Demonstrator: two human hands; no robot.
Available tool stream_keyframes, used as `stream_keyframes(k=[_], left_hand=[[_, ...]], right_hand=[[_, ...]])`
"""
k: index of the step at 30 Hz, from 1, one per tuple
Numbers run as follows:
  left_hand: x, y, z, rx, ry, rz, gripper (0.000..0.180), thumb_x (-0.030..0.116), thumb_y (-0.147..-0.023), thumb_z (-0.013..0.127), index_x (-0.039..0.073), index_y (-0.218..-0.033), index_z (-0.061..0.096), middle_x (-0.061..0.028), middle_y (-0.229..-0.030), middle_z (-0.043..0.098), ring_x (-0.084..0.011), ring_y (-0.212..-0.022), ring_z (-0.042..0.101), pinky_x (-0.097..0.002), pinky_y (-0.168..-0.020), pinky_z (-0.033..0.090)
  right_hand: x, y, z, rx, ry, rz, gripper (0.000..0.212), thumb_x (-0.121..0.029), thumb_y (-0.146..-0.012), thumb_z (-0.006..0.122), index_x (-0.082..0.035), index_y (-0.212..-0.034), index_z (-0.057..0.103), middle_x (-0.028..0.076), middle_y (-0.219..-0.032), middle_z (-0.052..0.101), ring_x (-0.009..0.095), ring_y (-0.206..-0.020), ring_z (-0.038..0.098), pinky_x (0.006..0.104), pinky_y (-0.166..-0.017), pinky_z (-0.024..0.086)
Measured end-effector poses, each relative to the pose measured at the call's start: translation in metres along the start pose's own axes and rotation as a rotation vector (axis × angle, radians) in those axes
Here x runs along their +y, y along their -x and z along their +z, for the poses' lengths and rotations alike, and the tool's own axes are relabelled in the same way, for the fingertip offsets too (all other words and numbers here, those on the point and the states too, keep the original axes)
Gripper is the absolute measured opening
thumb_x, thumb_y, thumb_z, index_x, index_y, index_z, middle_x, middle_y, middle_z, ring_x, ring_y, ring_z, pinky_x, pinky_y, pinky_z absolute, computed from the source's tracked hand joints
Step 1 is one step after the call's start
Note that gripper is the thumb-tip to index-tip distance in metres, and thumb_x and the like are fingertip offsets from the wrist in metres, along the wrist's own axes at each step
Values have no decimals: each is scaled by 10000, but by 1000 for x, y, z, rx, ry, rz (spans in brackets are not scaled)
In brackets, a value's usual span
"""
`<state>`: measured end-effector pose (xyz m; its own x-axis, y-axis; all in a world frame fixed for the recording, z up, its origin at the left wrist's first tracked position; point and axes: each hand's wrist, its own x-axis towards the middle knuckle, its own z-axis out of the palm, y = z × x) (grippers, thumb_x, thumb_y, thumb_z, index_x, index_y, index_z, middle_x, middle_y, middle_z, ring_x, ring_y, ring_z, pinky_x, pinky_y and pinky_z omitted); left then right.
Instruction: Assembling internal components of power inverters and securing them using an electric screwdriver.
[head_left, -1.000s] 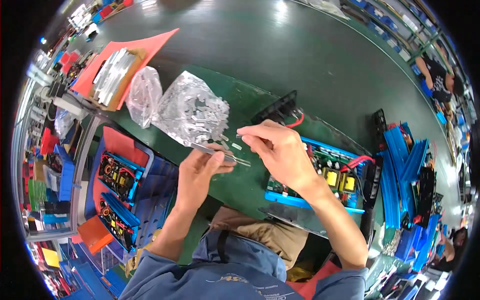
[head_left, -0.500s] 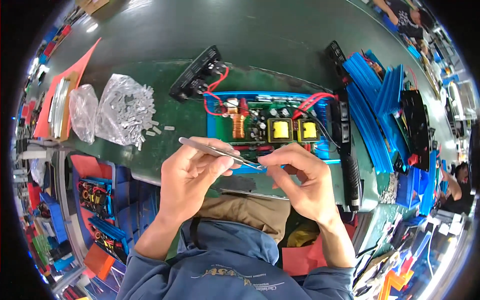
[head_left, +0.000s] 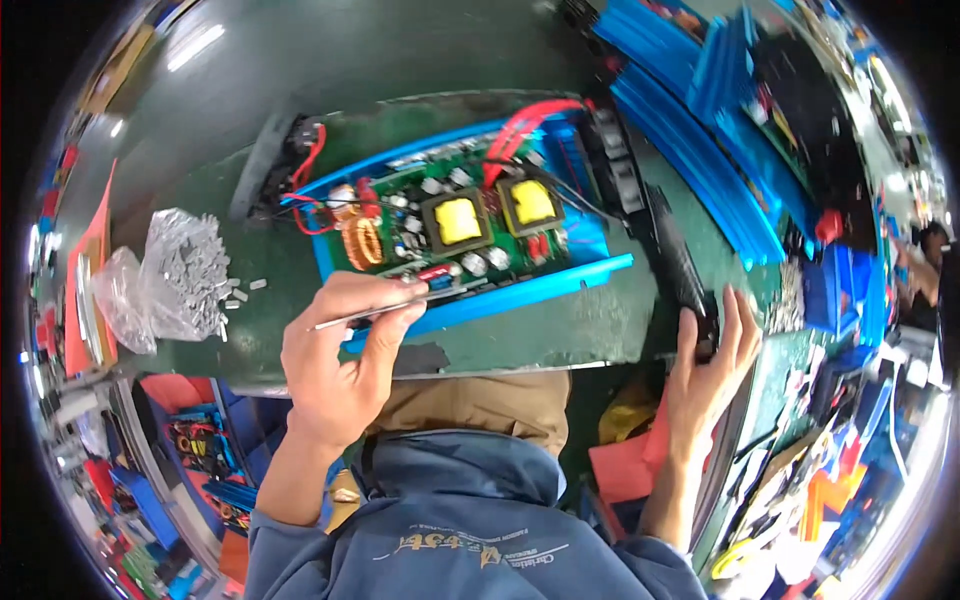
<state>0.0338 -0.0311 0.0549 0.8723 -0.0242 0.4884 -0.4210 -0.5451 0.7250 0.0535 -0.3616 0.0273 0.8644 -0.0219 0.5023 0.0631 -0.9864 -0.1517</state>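
Observation:
My left hand is closed on slim metal tweezers, their tips over the front edge of a circuit board. Whether the tips pinch anything is too small to tell. The board, with two yellow-topped transformers and a copper coil, sits tilted in an open blue metal housing. My right hand is at the near end of a black, ribbed-handled tool, thumb on one side and outstretched fingers on the other. The tool's near end is partly hidden by the hand.
A black end panel on red wires stands left of the housing; another adjoins its right end. Clear bags with small grey metal pieces lie at the left. Blue housing parts are piled at the right.
My hands have come apart: the right moved right to the black tool, while the left keeps the tweezers by the board. The whole view has shifted and turned.

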Motion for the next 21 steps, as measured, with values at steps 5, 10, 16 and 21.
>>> stream_keyframes(k=[5,10,16,21], left_hand=[[-5,-7,23,-39,-55,88,229,-99,-858,737,-20,-1030,607,-158,-953,729,-263,-818,713,-331,-705,566],[-9,-8,35,-64,-158,71,190,-45,-887,741,-6,-1044,643,-120,-973,744,-221,-859,702,-316,-788,549],[-3,-9,46,-36,-153,58,167,-65,-939,669,-77,-1093,608,-179,-1010,718,-204,-847,707,-295,-772,588],[-4,-7,55,-2,-210,11,193,-42,-943,681,-95,-1112,604,-186,-1015,710,-206,-821,710,-296,-762,594]], right_hand=[[2,33,-11,-269,-321,287,505,-145,-827,837,-24,-1266,617,100,-1046,638,183,-837,588,318,-773,508],[-8,96,-39,-642,-1097,881,620,-173,-786,795,-11,-1315,515,20,-924,603,107,-775,560,257,-707,472],[-38,126,-40,-1027,-1138,689,460,-162,-763,826,-39,-1103,540,32,-772,567,96,-709,537,275,-644,448],[-68,148,-31,-830,-1175,584,493,-68,-794,750,-27,-1227,519,116,-757,581,201,-649,592,351,-635,483]])
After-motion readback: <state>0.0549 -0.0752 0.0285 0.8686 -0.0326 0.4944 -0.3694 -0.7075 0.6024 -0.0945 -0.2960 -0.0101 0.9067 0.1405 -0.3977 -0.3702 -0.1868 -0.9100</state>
